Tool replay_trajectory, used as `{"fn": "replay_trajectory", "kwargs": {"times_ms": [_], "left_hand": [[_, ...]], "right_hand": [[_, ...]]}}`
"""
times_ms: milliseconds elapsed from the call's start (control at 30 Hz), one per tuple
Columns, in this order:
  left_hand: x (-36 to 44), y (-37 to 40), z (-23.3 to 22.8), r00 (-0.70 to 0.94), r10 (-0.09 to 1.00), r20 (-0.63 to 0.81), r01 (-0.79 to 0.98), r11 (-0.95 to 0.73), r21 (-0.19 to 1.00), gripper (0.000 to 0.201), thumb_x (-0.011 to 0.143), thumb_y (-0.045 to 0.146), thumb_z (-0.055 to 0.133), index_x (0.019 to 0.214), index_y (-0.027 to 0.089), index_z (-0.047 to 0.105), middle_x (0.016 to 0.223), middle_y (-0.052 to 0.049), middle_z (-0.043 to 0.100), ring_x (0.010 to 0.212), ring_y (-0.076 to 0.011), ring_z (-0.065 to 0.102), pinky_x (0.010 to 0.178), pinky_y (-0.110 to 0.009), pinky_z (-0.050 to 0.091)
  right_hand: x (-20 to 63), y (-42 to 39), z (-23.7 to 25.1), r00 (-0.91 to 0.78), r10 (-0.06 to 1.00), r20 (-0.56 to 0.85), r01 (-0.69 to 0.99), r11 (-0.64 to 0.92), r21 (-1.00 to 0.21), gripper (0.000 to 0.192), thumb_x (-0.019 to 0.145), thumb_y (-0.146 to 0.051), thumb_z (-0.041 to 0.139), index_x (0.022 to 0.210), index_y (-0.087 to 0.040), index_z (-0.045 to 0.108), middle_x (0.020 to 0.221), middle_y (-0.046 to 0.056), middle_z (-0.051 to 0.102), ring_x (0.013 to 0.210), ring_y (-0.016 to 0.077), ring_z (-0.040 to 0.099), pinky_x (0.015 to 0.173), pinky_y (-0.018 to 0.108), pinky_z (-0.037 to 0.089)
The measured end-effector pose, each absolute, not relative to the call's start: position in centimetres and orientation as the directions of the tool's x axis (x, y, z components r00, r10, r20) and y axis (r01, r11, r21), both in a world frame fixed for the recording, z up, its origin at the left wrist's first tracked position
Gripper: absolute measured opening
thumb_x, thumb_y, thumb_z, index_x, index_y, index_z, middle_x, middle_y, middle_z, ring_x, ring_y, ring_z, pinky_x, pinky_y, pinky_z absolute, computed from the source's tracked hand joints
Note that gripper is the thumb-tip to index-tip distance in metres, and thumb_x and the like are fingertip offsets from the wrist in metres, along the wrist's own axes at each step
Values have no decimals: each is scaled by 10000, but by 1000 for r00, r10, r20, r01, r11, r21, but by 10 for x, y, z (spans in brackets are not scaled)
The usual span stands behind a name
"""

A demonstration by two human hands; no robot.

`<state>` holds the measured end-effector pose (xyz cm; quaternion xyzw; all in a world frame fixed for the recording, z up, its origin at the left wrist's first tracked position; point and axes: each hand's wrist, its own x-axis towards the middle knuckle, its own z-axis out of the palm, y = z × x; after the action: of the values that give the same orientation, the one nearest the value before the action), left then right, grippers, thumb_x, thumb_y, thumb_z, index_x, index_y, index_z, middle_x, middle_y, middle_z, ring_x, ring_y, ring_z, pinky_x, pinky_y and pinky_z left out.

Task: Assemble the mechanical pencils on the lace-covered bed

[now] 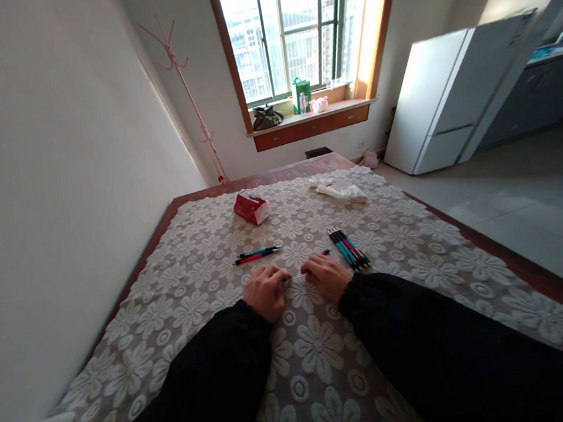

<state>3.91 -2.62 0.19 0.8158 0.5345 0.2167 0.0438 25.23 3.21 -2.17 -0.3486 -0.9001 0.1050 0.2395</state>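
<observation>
While our forearms in black sleeves reach toward twelve o'clock over the desk, the lettering or branding on anything here is too small for us to read. Between our hands we see a thin white rod, running along the nine-to-three line just above or on the flower-patterned lace tablecloth. Our left hand pinches its nine o'clock end, fingers drawn close together, with a small dark piece showing at their tips. Our right hand has its fingers curled narrowly at the three o'clock end, seemingly gripping it, though the knuckles hide the contact. A red-and-black pen end peeks out past that hand at one o'clock; we cannot tell whether it is held or lying there.

At ten o'clock from our hands lie two pens, one teal and black, one red and black. At two o'clock, a bundle of teal, red and black pens lies side by side. Farther off, a red tissue packet lies at eleven o'clock and a crumpled white plastic bag at one.
</observation>
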Motion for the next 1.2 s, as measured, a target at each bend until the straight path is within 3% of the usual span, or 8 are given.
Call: {"fn": "replay_trajectory", "kwargs": {"times_ms": [133,300,400,500,633,733,900,1200], "left_hand": [[39,-26,2,321,895,310,858,-413,305,325,811,77,549,1028,244,723,1044,-51,697,1044,-248,599,946,-403,505],[39,-26,3,318,897,307,861,-409,303,304,818,84,551,1013,234,730,1026,-56,699,1028,-256,600,953,-415,502],[39,-26,2,323,897,302,859,-412,305,313,817,83,550,1019,240,730,1030,-55,700,1027,-253,604,946,-408,505],[38,-26,1,319,896,309,858,-411,307,310,819,90,557,1019,250,732,1026,-52,697,1032,-249,605,949,-403,504],[39,-26,2,320,894,313,857,-414,306,306,820,91,556,1009,248,739,1019,-53,700,1021,-252,606,941,-412,508],[38,-26,2,321,892,319,856,-418,306,306,819,88,557,1001,248,745,1012,-52,703,1009,-250,609,928,-411,511],[38,-25,0,324,890,321,852,-422,311,314,812,82,563,988,252,758,1005,-50,702,1007,-243,609,931,-401,515],[37,-25,-1,339,882,328,849,-437,296,326,809,81,585,1009,246,783,1001,-57,713,992,-251,614,914,-411,521]], "right_hand": [[255,30,-18,-604,683,411,559,730,-393,190,872,-73,570,998,-195,644,979,48,672,962,199,579,889,323,440],[260,29,-12,-486,747,454,648,656,-387,484,781,31,494,1171,-210,649,1189,66,657,1112,222,525,940,345,397],[261,30,-11,-481,778,403,699,618,-360,368,867,-56,525,1138,-252,679,1262,46,648,1163,232,504,949,379,346],[260,30,-10,-457,814,359,758,568,-322,206,918,-125,541,971,-248,698,1132,40,695,1128,233,518,951,405,292],[264,31,1,-506,801,319,811,568,-138,211,887,-67,527,958,-206,670,1034,73,702,1068,247,538,916,413,276],[269,33,14,-612,770,182,781,625,-18,190,808,-56,606,941,-181,658,1011,89,693,973,242,573,834,379,310],[272,31,28,-646,764,-1,763,645,-44,200,766,-57,672,906,-200,666,1002,76,696,940,232,618,756,332,338],[265,29,28,-644,765,-1,761,641,-99,179,802,-71,649,933,-189,675,1017,94,689,962,232,616,765,312,399]]}}
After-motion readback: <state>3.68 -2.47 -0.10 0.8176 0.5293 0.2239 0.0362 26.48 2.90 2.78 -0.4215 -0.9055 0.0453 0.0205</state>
